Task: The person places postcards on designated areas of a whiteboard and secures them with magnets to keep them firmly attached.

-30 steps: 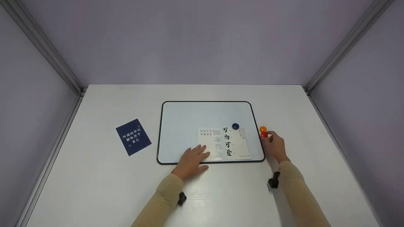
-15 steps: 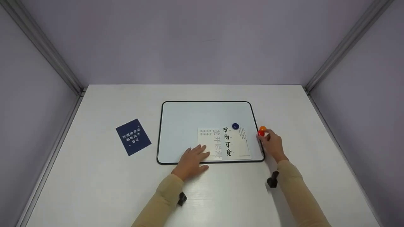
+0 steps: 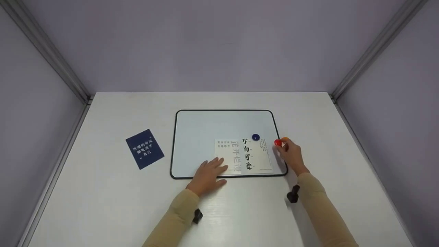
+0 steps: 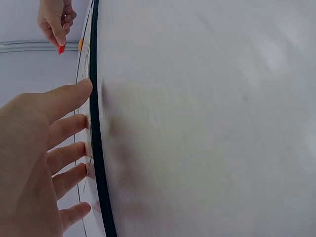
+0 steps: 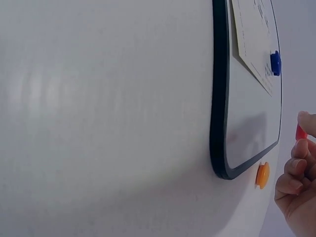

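My right hand [image 3: 291,156] pinches a red round magnet [image 3: 277,142] over the right edge of a black-framed whiteboard [image 3: 205,125]. In the right wrist view the red magnet [image 5: 301,132] shows between thumb and fingertips, raised above the board. Fingers spread, my left hand [image 3: 205,176] rests on the lower part of a card with grey characters [image 3: 226,154]. Beside that card lies a cream card with black characters [image 3: 260,159], a dark blue magnet [image 3: 256,137] at its top edge. An orange magnet [image 5: 263,175] sits on the table just outside the frame, partly hidden by my right hand in the head view.
A navy card with white characters [image 3: 145,149] lies tilted on the white table [image 3: 103,199], left of the whiteboard. Grey-violet walls [image 3: 212,48] enclose the table at the back and sides.
My right hand has lifted the red magnet from beside the orange one and carried it left over the board's right edge. The left hand has stayed in place.
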Tool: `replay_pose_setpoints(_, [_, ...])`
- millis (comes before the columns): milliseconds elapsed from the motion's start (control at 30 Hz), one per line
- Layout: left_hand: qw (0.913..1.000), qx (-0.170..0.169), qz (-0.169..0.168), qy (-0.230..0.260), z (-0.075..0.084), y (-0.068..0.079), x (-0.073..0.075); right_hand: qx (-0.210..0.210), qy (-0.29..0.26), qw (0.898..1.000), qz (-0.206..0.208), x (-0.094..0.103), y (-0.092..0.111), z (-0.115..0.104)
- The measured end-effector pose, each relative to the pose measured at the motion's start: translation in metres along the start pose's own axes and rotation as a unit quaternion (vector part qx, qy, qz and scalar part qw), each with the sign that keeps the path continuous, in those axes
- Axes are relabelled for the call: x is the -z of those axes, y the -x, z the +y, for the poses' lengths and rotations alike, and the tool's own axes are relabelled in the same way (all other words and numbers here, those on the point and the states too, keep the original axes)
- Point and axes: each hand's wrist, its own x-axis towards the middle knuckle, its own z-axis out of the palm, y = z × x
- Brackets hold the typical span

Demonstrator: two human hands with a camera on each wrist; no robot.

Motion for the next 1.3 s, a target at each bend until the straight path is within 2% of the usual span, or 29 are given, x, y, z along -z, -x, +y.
replay_pose_setpoints(333, [0.9999,0.006,0.010,0.012,0.001,0.001,0.000,-0.009,0.001,1.000,-0.013,-0.003,-0.001,-0.010])
replay_pose_setpoints(967, [0.9999,0.003,0.008,0.012,0.001,0.000,0.000,-0.024,0.002,0.999,-0.029,-0.010,-0.003,-0.022])
replay_pose_setpoints(1300, [0.9998,0.006,0.014,0.013,0.000,-0.001,-0.002,-0.005,-0.005,1.000,-0.029,-0.014,-0.004,-0.028])
